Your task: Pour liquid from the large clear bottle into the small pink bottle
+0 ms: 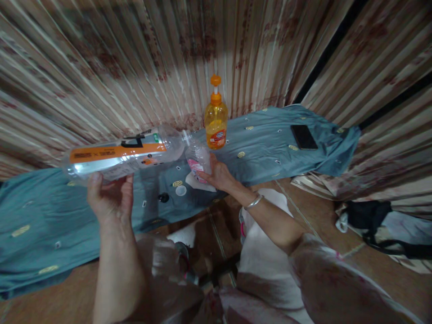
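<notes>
My left hand [111, 194] is closed around the underside of a large clear plastic bottle [148, 156] with an orange and silver label, tipped on its side with its neck to the right. In my right hand [219, 173] is a small clear bottle [198, 158] with a pink label, tilted so its neck meets the large bottle's mouth. Whether liquid passes between them I cannot tell. Beneath the small bottle lies a folded white tissue [199, 183]. A black cap [164, 198] and a whitish round cap [181, 191] rest on the cloth below the bottles.
An orange pump bottle [216, 121] stands just behind the small bottle. A dark phone [304, 137] lies farther right on the blue-green cloth [266, 157]. Pleated curtains [162, 58] hang close behind. Dark and pale fabric [378, 225] sits on the tiled floor at right.
</notes>
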The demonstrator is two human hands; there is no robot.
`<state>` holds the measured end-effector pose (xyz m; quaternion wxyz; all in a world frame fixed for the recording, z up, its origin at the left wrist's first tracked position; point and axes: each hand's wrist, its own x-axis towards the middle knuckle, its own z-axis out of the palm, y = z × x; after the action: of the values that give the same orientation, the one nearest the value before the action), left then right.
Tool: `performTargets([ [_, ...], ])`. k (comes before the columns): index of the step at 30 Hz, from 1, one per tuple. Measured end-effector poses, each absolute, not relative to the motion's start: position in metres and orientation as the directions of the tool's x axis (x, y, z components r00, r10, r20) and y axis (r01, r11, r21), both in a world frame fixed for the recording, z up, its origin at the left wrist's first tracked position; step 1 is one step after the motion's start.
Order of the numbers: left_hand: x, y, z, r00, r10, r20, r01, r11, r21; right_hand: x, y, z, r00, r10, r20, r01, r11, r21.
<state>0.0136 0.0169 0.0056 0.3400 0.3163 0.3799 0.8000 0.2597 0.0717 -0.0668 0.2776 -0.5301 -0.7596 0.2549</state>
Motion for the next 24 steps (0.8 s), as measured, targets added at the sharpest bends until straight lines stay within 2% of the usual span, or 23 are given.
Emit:
performTargets([
  [14, 0.0140, 0.0170, 0.0056, -0.561, 0.782, 0.272, -0.287, -0.493, 0.821, 0.2593, 0.0715, -0.0658, -0.288, 0.948, 0.135, 0.667, 0.300, -0.682],
  [24, 0.0116, 0.0196, 0.0008, -0.562, 0.782, 0.268, -0.338, -0.513, 0.789, 0.2584, 0.0718, -0.0655, -0.286, 0.950, 0.123, 0.664, 0.289, -0.690],
])
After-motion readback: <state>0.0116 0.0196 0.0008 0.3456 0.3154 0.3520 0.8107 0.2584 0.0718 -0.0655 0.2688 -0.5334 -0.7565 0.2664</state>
